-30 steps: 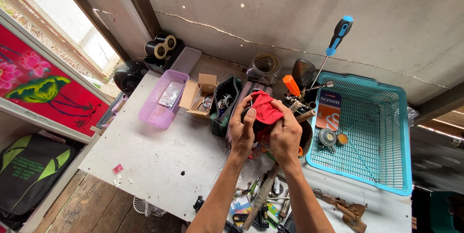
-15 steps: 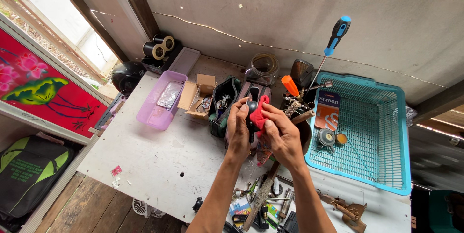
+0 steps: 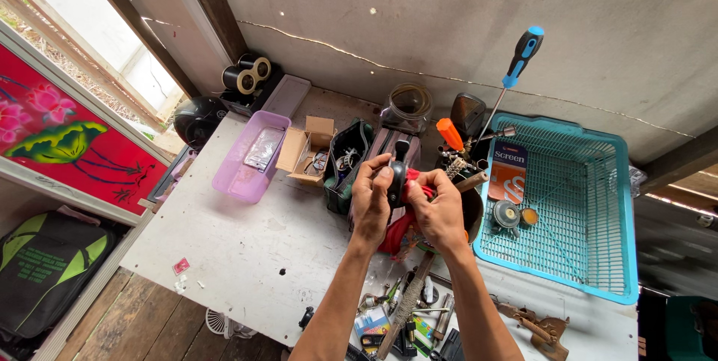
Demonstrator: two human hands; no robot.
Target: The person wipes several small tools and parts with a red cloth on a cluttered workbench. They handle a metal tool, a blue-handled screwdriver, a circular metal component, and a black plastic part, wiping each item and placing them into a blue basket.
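My left hand (image 3: 372, 198) grips a small black handle-shaped part (image 3: 396, 175) held upright over the white table (image 3: 247, 256). My right hand (image 3: 440, 207) is closed on a red cloth (image 3: 419, 190) pressed against that part; more of the cloth hangs down below both hands (image 3: 396, 234). Both hands are raised together in front of a dark open box (image 3: 345, 163) and a cluster of tools.
A turquoise basket (image 3: 598, 211) holds a packet and small round parts at right. A blue-handled screwdriver (image 3: 516, 65) stands upright. A purple tray (image 3: 250, 155), a cardboard box (image 3: 307, 151), a glass jar (image 3: 407, 106) and tape rolls (image 3: 250, 75) sit behind. Loose tools (image 3: 411, 316) lie near the front edge.
The red cloth was spread over my hands a second ago; now it is bunched in my right hand and the black part shows in my left.
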